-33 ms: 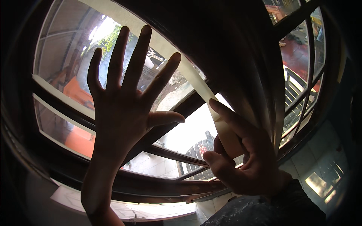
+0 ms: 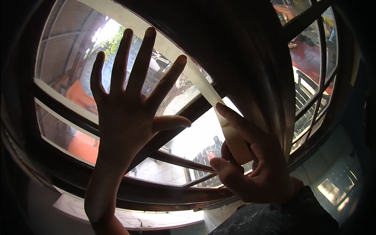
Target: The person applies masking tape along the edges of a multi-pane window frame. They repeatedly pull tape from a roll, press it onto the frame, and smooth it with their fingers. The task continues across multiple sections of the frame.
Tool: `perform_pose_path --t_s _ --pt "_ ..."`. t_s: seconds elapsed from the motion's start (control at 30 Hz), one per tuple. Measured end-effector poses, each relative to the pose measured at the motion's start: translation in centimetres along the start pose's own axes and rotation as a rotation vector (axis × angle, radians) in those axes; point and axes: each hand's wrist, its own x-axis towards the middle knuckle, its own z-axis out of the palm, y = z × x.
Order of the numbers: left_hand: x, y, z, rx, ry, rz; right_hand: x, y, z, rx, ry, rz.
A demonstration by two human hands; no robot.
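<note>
My left hand point(image 2: 125, 102) is spread wide in front of the window pane point(image 2: 62, 51), fingers pointing up; whether the palm presses the glass I cannot tell. In my right hand point(image 2: 258, 160) is a roll of pale masking tape point(image 2: 238, 147), gripped with the fingers curled around it. From the roll a tape strip point(image 2: 201, 84) runs up and left along the pane's edge, by the dark frame. My right index fingertip rests on the strip just above the roll. Another pale band point(image 2: 66, 100) lines the pane's lower edge.
Dark window bars point(image 2: 188, 111) divide the panes. At the right stands another barred window point(image 2: 309, 58). Below the sill lies a pale flat board point(image 2: 125, 219). Floor tiles point(image 2: 321, 164) show at the lower right, with patches of sunlight. Beyond the glass is a slatted fence point(image 2: 205, 152).
</note>
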Motion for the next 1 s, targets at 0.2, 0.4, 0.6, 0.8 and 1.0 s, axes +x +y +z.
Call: perform_pose_path --t_s 0.2,0.4,0.6,0.8,1.0 --pt "-0.1 -0.1 -0.4 0.002 -0.023 0.01 0.5 0.7 -0.2 -0.061 0.024 -0.126" --pt "0.2 0.2 -0.2 -0.017 -0.025 0.05 0.3 0.6 -0.9 -0.063 -0.004 -0.078" --pt "0.2 0.2 -0.2 0.007 -0.013 0.059 0.1 0.5 -0.7 -0.004 -0.009 -0.074" --pt "-0.1 -1.0 -0.6 -0.046 -0.024 0.125 -0.4 0.9 -1.0 -0.024 0.002 -0.143" --pt "-0.3 -0.4 0.1 -0.059 -0.02 0.092 -0.1 1.0 -1.1 -0.092 -0.034 -0.117"
